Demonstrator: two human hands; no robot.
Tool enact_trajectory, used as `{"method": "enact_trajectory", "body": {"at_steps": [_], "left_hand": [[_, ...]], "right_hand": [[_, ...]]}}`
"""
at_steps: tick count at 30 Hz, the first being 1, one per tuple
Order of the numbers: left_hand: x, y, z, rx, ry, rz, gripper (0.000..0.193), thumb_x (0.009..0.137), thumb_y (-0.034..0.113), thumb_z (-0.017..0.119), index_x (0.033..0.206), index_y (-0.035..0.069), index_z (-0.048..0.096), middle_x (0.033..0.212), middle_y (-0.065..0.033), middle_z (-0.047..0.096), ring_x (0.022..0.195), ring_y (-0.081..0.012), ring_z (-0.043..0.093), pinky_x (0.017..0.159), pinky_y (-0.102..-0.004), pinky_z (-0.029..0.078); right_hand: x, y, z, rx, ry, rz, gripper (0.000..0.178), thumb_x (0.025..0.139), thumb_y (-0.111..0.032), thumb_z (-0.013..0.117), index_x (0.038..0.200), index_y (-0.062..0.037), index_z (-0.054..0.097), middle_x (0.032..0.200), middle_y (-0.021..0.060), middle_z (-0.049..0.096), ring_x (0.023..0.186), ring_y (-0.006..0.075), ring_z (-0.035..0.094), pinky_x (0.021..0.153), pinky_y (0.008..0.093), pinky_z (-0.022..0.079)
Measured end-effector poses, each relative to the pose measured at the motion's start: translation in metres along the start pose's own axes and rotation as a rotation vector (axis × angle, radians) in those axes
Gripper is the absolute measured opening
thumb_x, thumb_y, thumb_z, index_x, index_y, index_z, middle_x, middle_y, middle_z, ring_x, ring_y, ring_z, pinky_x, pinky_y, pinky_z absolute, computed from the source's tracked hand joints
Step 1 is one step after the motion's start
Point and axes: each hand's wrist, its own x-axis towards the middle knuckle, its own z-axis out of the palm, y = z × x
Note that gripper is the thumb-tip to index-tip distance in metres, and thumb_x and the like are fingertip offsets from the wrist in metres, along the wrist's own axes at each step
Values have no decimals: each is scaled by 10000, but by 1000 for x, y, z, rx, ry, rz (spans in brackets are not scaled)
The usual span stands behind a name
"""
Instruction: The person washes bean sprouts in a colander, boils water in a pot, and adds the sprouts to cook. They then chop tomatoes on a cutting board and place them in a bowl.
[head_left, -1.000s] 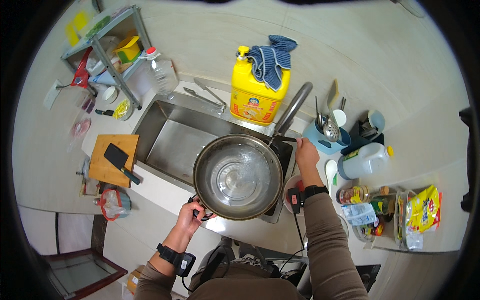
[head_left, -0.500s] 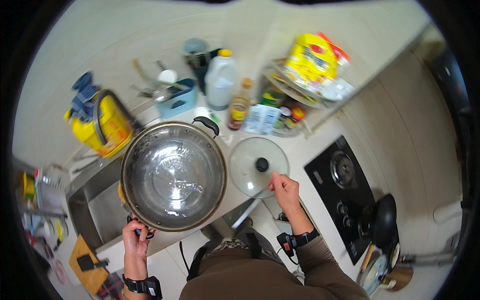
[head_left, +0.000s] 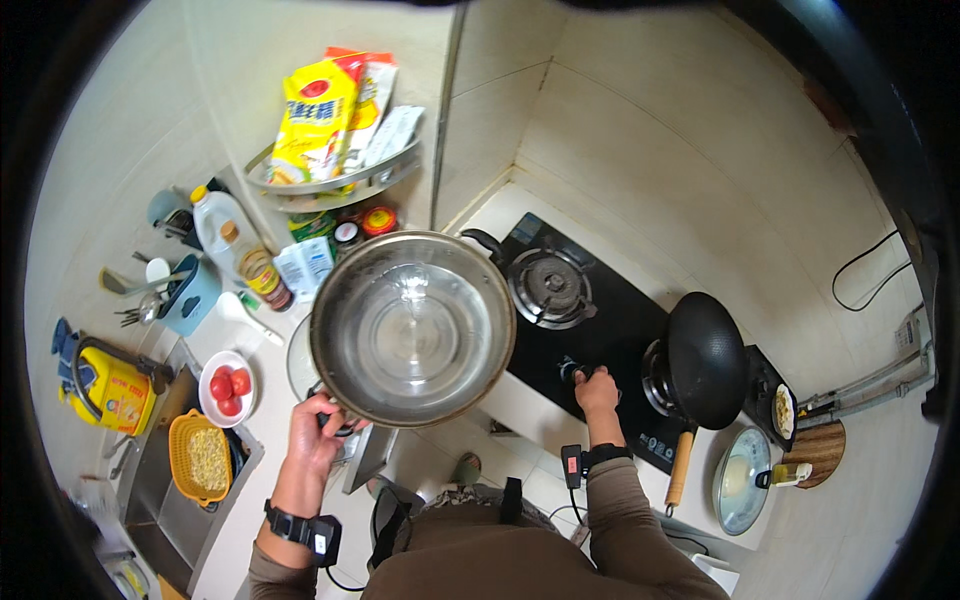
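Note:
My left hand (head_left: 312, 435) is closed round one black handle of a wide steel pot (head_left: 410, 335), which it holds up level between the counter and the stove. The inside of the pot glints; what looks like clear water lies in it. The pot's far handle (head_left: 483, 240) reaches the near-left side of the black gas stove (head_left: 625, 325). With closed fingers my right hand (head_left: 597, 392) grips a stove knob (head_left: 573, 370) at the front of the stove. The far-left burner (head_left: 550, 287) is bare. A glass lid (head_left: 299, 360) on the counter is partly hidden beneath the pot.
A black wok (head_left: 705, 355) sits on the right burner, its wooden handle (head_left: 682, 470) pointing at me. Left on the counter are a white bowl (head_left: 252, 385) of tomatoes and a white spoon (head_left: 240, 315). A yellow basket (head_left: 178, 455) stands at the sink (head_left: 160, 540). A corner shelf (head_left: 340, 190) holds packets.
The view has swung right toward the stove. My left hand has carried the pot rightward from beside the sink, and my right hand has moved from near the glass lid onto the stove knob.

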Motion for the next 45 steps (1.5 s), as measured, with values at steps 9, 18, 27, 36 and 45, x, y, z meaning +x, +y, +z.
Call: {"method": "enact_trajectory", "body": {"at_steps": [9,18,27,36,45], "left_hand": [[150,-60,115,27,-334,-150,336,624,60,456,947,-4,521,520,-60,449,423,-158,391,788,-480,485],[244,-77,185,92,-501,-264,219,669,73,435,860,6,519,483,-41,377,491,-193,424,707,-409,483],[292,-73,196,79,-486,-354,129,668,26,437,773,-6,504,517,-76,405,473,-185,411,708,-472,528],[320,-68,193,123,-530,-458,131,670,25,463,778,11,536,545,-49,444,454,-129,408,734,-461,535],[336,-58,194,180,-554,-516,50,739,63,516,770,42,550,625,-27,503,512,-107,474,741,-475,532]], "right_hand": [[48,18,16,49,-496,247,498,842,-521,451,779,-69,650,633,64,642,612,190,638,632,319,487],[59,8,13,93,-565,310,492,868,-475,416,751,-46,626,625,71,626,548,186,611,575,305,480],[81,20,42,-132,-687,-33,365,897,-277,377,779,-39,628,673,107,644,701,239,638,657,364,503],[72,0,18,-608,-590,-387,300,884,-243,415,989,-115,665,1048,99,634,1005,263,592,822,365,489],[76,-2,34,-878,-664,-443,229,828,-179,529,1002,-152,676,1093,71,626,1021,251,594,779,374,507]]}}
